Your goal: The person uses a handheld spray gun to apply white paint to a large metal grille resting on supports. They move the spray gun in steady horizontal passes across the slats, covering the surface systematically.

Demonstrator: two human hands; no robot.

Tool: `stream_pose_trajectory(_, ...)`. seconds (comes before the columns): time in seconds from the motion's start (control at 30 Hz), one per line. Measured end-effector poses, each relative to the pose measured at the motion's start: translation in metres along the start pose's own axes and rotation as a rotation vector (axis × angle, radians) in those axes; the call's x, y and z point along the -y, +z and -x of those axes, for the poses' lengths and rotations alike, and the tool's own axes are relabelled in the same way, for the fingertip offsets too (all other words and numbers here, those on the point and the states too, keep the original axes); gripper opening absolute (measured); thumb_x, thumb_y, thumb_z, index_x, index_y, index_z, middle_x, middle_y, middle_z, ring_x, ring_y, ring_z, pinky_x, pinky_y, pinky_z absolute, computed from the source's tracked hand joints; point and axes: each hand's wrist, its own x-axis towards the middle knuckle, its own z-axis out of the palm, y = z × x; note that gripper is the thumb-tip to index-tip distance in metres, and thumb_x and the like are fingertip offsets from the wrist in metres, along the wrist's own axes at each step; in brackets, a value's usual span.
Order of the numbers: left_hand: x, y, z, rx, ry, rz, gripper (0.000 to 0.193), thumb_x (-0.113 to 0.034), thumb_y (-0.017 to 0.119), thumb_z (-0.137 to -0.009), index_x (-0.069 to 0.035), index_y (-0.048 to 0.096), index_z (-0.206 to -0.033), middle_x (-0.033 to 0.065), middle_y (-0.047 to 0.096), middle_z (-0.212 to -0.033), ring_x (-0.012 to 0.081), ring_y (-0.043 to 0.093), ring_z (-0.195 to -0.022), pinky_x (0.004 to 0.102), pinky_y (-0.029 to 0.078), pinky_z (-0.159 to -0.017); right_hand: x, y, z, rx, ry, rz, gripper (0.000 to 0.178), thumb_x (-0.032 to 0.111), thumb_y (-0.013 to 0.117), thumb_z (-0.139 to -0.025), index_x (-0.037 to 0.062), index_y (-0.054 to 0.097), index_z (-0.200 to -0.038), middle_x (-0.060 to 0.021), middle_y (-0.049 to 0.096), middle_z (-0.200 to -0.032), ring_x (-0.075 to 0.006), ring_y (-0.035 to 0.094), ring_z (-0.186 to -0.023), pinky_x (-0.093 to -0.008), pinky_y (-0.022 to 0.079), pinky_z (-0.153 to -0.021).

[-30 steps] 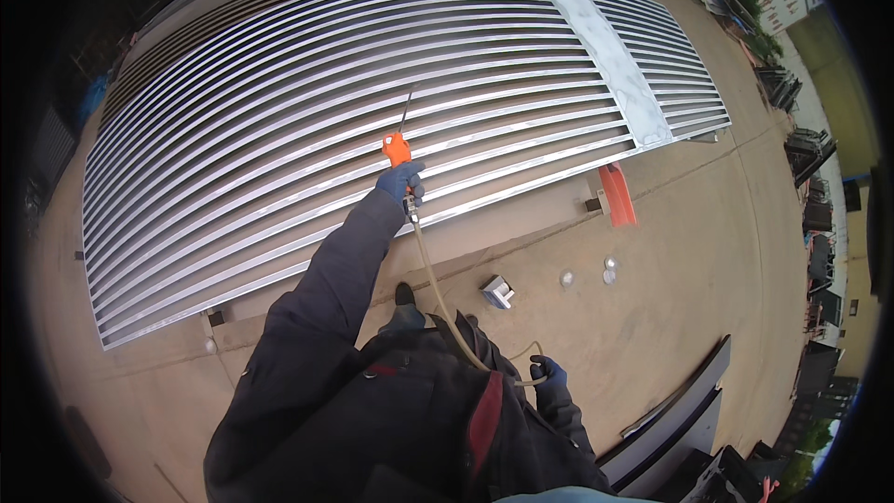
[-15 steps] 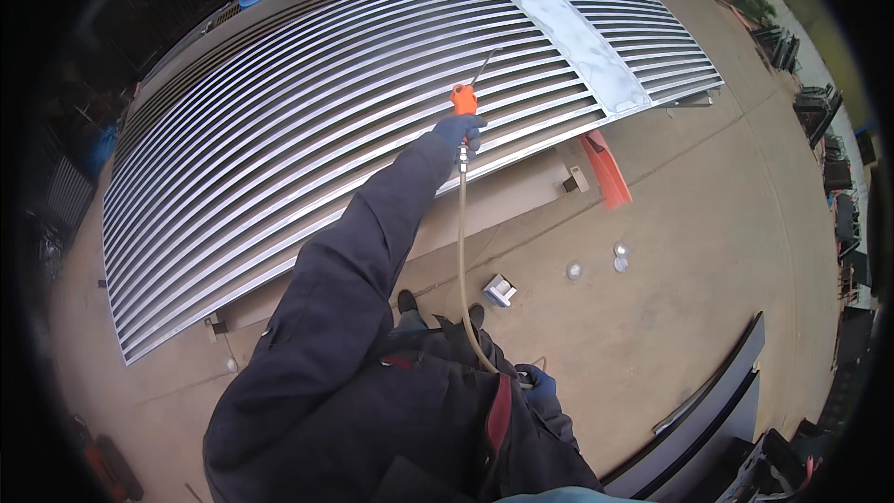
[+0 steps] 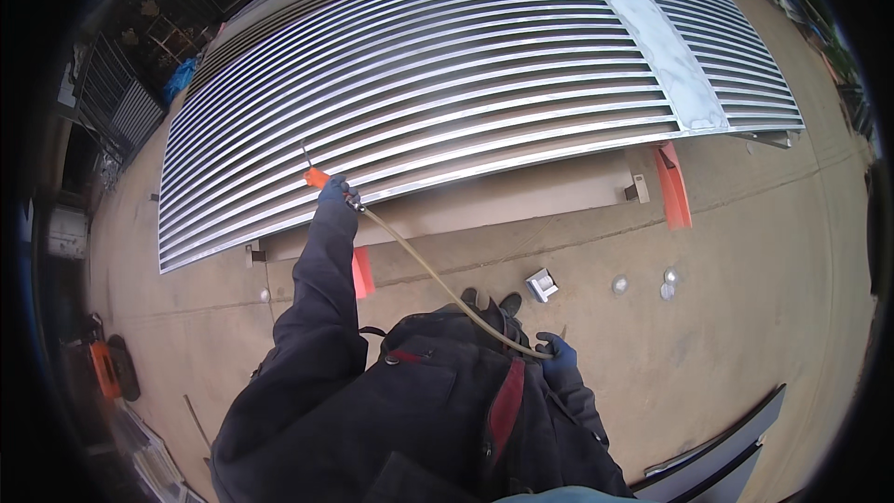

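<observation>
My left hand (image 3: pixel 337 191), in a dark blue glove, grips an orange air blow gun (image 3: pixel 318 177) with a thin metal nozzle. The gun is held over the near left part of a large slatted metal panel (image 3: pixel 438 88), its nozzle pointing away from me. From the gun a yellowish hose (image 3: pixel 419 256) sags across my front to my right hand (image 3: pixel 559 354). That hand, gloved too, is closed around the hose beside my right hip. A whitish, cloudy plate (image 3: pixel 663 51) crosses the slats toward the right end of the panel.
Below the panel show orange supports (image 3: pixel 674 186) and a beam (image 3: pixel 559 188). A small white open box (image 3: pixel 541 285) and round clear pieces (image 3: pixel 620 285) lie on the concrete floor before my feet. Dark flat panels (image 3: pixel 712 456) lie at the lower right. An orange-and-black object (image 3: pixel 107 368) stands at the left.
My left hand has swung left with the blow gun, from the panel's right half to its left part. The hose now runs slantwise. My view has shifted left.
</observation>
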Motion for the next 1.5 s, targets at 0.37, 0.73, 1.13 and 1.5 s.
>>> stream_pose_trajectory(0.37, 0.141, 0.23, 0.119, 0.671, -0.417, -0.262, 0.018, -0.018, 0.061, -0.091, -0.005, 0.057, -0.102, -0.001, 0.048, -0.063, 0.0131, 0.05, -0.048, 0.0293, 0.039, -0.04, -0.067, -0.018, 0.112, -0.262, 0.344, 0.007, 0.02, 0.004, 0.067, -0.088, 0.0055, 0.071, -0.107, 0.0056, 0.048, -0.061, -0.0045, 0.044, -0.058, -0.0239, 0.039, -0.054)
stream_pose_trajectory(0.73, 0.094, 0.14, 0.086, 0.36, -0.127, -0.101, 0.014, -0.019, 0.062, -0.09, -0.013, 0.05, -0.089, 0.0005, 0.044, -0.059, 0.0185, 0.055, -0.051, 0.0366, 0.043, -0.04, -0.058, -0.018, 0.13, -0.373, 0.432, -0.128, 0.024, 0.004, 0.067, -0.088, 0.0036, 0.068, -0.112, 0.003, 0.051, -0.062, -0.0056, 0.049, -0.058, -0.0236, 0.042, -0.055)
stream_pose_trajectory(1.13, 0.227, 0.279, 0.25, 0.63, -0.242, -0.311, 0.016, -0.019, 0.061, -0.09, -0.012, 0.051, -0.08, 0.0012, 0.045, -0.056, 0.0182, 0.05, -0.044, 0.0343, 0.041, -0.038, -0.159, -0.152, 0.14, -0.322, 0.242, -0.148, 0.023, 0.008, 0.069, -0.086, 0.0084, 0.07, -0.109, 0.0026, 0.05, -0.064, -0.008, 0.047, -0.06, -0.0261, 0.041, -0.056)
stream_pose_trajectory(1.5, 0.339, 0.426, 0.395, 0.885, -0.396, -0.396, 0.03, -0.019, 0.061, -0.09, -0.018, 0.042, -0.067, -0.0023, 0.041, -0.054, 0.0138, 0.042, -0.041, 0.0297, 0.033, -0.039, -0.254, -0.259, 0.156, -0.461, 0.175, -0.317, 0.024, 0.007, 0.068, -0.088, 0.0029, 0.067, -0.112, 0.003, 0.053, -0.072, -0.0064, 0.049, -0.065, -0.0243, 0.043, -0.059)
